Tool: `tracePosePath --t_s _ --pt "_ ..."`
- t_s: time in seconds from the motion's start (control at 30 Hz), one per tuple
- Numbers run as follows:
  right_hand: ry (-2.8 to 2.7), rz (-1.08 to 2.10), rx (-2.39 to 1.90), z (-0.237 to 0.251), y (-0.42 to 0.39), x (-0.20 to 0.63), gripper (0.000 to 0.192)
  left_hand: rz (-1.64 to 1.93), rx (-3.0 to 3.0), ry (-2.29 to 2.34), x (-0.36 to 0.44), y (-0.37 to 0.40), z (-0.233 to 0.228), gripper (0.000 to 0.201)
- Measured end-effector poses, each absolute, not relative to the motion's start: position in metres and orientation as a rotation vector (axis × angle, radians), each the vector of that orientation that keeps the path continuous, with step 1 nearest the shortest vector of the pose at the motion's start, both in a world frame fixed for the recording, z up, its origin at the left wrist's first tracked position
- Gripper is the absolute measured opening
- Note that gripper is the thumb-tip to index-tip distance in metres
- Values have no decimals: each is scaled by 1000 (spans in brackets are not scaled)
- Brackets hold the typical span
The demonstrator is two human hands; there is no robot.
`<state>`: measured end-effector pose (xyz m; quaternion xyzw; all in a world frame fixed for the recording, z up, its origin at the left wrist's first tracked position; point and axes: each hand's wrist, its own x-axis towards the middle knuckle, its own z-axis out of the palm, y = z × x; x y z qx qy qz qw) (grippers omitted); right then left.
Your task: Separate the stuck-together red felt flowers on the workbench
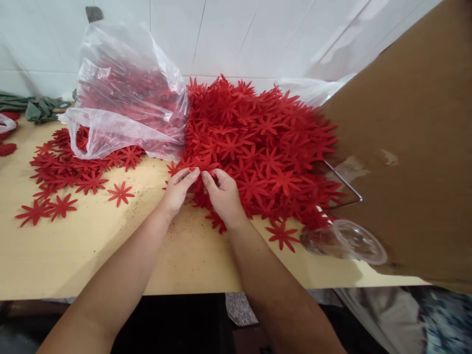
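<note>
One red flower (202, 163) is held between the two hands, at the near left edge of a large pile (258, 142) of red flowers. It is pinched by the thumb and fingers of the left hand (178, 192) on one side and by those of the right hand (223, 192) on the other, the fingertips almost meeting. Whether more than one layer is gripped cannot be told, since the petals are merged in colour with the pile behind.

By the pile, the table (147, 265) is covered back to the white wall (228, 39). Against the pile's left side a clear bag (129, 93) is rested, filled with more red flowers. By its open edge a flatter heap (59, 164) is partly overlapped. In front of this heap a loose flower (120, 193) is seen, and farther left a pair (62, 206) is laid close together. Green cloth (41, 109) is bunched at the back left.

On the right, a stray flower (282, 235) is placed at the pile's front edge, near a clear tub (359, 241). Above the tub, a bent wire (344, 181) is seen in front of a brown board (413, 147), by which the table's right end is hidden.
</note>
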<state>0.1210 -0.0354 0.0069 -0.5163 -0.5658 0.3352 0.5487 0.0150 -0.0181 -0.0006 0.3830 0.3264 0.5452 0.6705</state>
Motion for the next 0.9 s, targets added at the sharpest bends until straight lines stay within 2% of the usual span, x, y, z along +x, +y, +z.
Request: tracePosePath --t_s 0.07,0.37,0.47,0.6,0.67,0.73,0.9 --pt "-1349 860 -1164 8 -36 120 18 1252 838 734 14 -18 0 24" --pt "-1315 922 -1244 6 -35 126 18 1300 549 890 8 -10 1 11" --pt "-1303 737 -1286 4 -34 130 24 1306 568 937 8 -11 3 7" --pt "-1447 242 -1318 9 -39 133 46 1272 720 966 10 -13 6 6" --pt "-1530 92 -1331 11 -42 132 50 1238 793 982 12 -13 6 6" --pt "-1576 147 -1305 11 -44 129 47 1223 840 977 14 -13 5 7" --pt "-1360 669 -1213 2 -40 123 51 1226 948 925 17 -13 -3 5"
